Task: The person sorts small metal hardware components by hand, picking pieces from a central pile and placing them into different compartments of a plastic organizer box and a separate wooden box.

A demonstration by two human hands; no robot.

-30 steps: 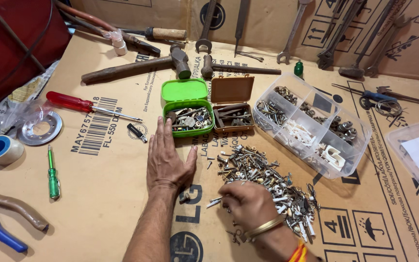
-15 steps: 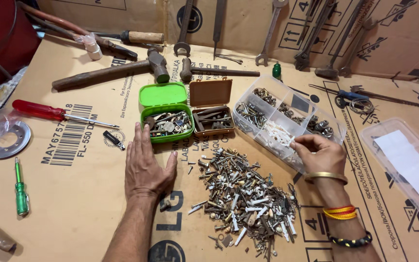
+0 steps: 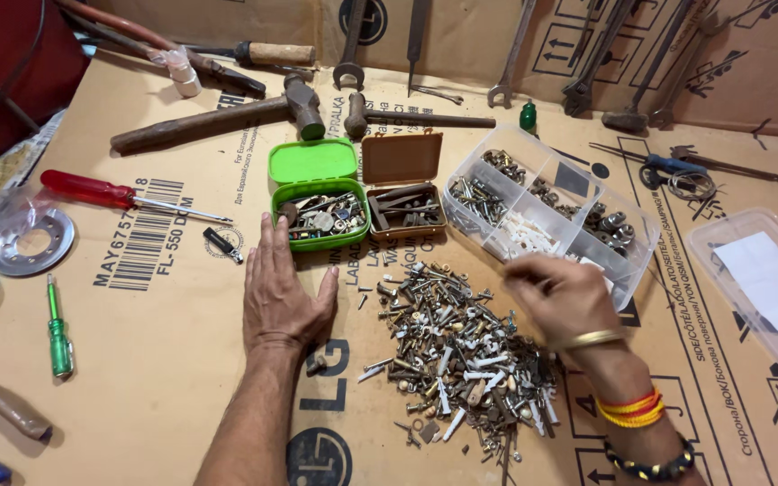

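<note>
The left hand point(image 3: 283, 292) lies flat and spread, palm down, on the brown cardboard-covered tabletop point(image 3: 173, 360), just below the open green plastic box of mixed hardware point(image 3: 320, 212). The right hand point(image 3: 558, 297) hovers blurred over the right edge of the loose pile of grey screws, bolts and white wall plugs point(image 3: 456, 351), fingers curled loosely; whether it holds anything cannot be told. Just beyond it stands the clear plastic compartment tray of nuts and plugs point(image 3: 551, 211). An open brown plastic box point(image 3: 407, 202) sits beside the green one. A red-handled screwdriver point(image 3: 128, 195) and a small green screwdriver point(image 3: 58, 328) lie well to the left; two hammers point(image 3: 303, 103) lie behind the boxes.
</note>
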